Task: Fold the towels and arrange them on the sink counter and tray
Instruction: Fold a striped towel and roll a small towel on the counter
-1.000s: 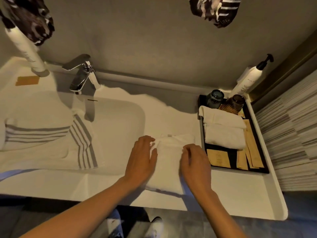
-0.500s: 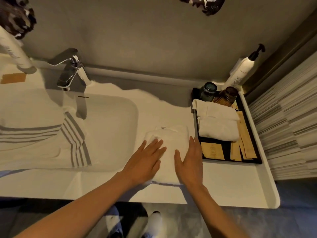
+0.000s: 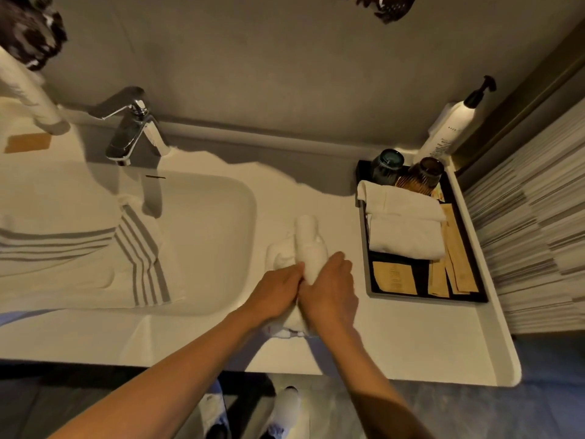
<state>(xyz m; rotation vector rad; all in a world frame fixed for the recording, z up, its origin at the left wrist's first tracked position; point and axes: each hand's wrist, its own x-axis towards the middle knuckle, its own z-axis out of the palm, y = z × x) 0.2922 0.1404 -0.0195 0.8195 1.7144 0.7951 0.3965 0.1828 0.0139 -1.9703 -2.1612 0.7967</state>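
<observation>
Both left hand [image 3: 274, 289] and right hand [image 3: 329, 288] apparently clamped on small towel [image 3: 308, 245], long axis running away across worktop [image 3: 411, 337]; tray [image 3: 367, 248] nearer right.

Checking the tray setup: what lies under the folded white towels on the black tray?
Tan paper packets poke out from beneath the folded white towels on the black tray. Anything directly beneath the towels is covered.

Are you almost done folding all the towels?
Partly. A folded white towel already lies on the black tray. Both hands, left hand and right hand, are squeezing a small white towel on the counter. The striped towel draped over the sink looks unfolded.
</observation>
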